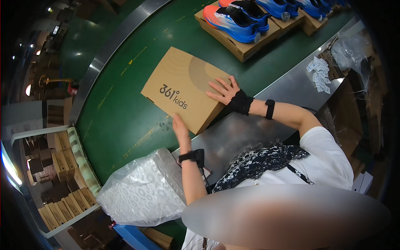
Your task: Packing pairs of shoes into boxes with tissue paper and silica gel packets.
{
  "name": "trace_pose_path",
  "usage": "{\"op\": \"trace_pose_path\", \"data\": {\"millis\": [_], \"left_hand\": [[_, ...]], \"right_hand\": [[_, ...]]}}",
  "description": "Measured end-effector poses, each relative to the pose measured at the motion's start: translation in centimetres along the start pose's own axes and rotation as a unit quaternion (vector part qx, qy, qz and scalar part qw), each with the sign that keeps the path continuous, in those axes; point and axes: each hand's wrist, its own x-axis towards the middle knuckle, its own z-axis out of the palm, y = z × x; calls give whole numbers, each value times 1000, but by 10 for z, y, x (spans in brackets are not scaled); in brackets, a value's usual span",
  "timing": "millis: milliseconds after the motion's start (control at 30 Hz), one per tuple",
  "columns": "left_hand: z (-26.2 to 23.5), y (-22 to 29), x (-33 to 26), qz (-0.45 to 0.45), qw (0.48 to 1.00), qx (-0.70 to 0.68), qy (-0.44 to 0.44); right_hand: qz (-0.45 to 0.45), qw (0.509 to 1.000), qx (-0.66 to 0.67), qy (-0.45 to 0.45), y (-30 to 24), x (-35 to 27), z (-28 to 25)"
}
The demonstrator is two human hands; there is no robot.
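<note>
A closed brown cardboard shoe box (179,87) with dark print on its lid lies slanted on the green conveyor belt (121,121), its near corner over the metal table edge. My right hand (223,90) rests flat on the lid's right corner with its fingers spread. My left hand (181,128) is pressed against the box's near side, fingers straight and together. Both wrists carry black bands.
Open cardboard boxes with blue and orange shoes (233,23) stand in a row further up the belt. A plastic bag of white patterned paper sheets (141,191) lies at my left. Small white packets (318,73) sit on the metal table (250,133). Flat cardboard stacks (62,179) fill shelves at left.
</note>
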Motion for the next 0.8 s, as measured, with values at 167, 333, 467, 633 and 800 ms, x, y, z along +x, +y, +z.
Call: {"op": "trace_pose_path", "data": {"millis": [167, 333, 467, 633, 800], "left_hand": [[23, 1, -16, 89, 995, 32, 15], [9, 14, -1, -133, 988, -65, -45], [6, 40, 9, -173, 917, -319, -164], [-4, 124, -13, -268, 860, -359, -245], [-32, 172, -49, -226, 862, -414, -188]], "right_hand": [[4, 1000, -16, -14, 6, -15, -5], [-16, 998, -29, -62, 9, -4, -9], [-57, 998, -11, 3, 16, 45, -45], [-53, 992, 68, 89, 45, 108, -118], [38, 986, 37, 159, 89, 95, -117]]}}
